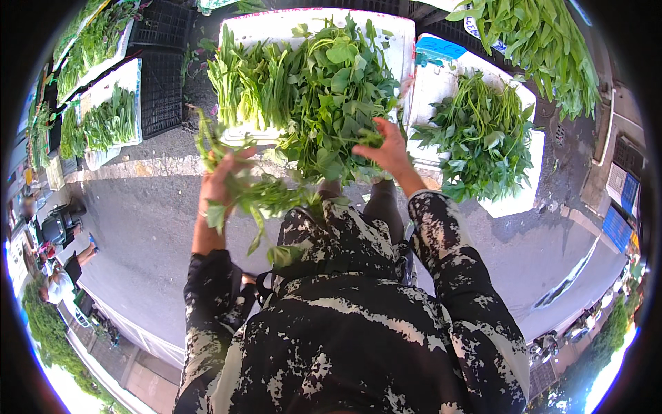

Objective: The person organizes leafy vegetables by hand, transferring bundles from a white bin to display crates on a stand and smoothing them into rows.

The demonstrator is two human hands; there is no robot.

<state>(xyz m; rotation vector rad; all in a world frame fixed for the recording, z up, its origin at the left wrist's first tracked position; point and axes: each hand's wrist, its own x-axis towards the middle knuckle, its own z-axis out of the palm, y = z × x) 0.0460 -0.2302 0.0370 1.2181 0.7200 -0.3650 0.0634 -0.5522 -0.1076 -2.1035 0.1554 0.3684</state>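
Note:
My left hand [220,178] is closed around a loose bunch of leafy green stems [269,194], which looks like sweet potato greens. The stem ends stick up past the fist, and the leaves trail over my lap, partly blurred. My right hand [390,152] is over the front right of a large heap of similar leafy greens [336,93], with a few light green stems [370,137] between its parted thumb and fingers. That heap lies on a white foam box [315,23], alongside bundled long-leaf greens [253,83] on its left.
A second white foam box [509,204] at the right bears more leafy greens [481,134] and a blue-green object [439,50]. Long-leaved greens [548,52] hang at the upper right. Black crates [160,90] and vegetable trays [114,114] stand at left. People [59,282] are at the far left.

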